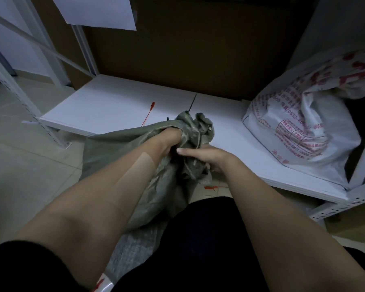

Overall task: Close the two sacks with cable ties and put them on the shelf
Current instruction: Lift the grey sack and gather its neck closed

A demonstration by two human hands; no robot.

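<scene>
Fabric bunched tight: left hand (169, 142) and right hand (202, 158) both clutch the gathered neck of the green sack (156, 186), a dark cable tie (192, 103) poking out above. Behind, a red cable tie (148, 113) and the white printed sack (303, 133) lie on the shelf (114, 106).

The green sack (156, 186) stands on the floor (30, 165) against the shelf's (114, 106) front edge. Its mouth is bunched into a crumpled neck lying over that edge, gripped by the left hand (169, 140) and the right hand (200, 157). A black tie (192, 103) slants up from the neck over the shelf. The white sack (303, 131), printed in red, slumps at the shelf's right end. A red tie (148, 113) lies on the shelf left of the neck. A second red tie (214, 187) lies on the floor below the front edge.
</scene>
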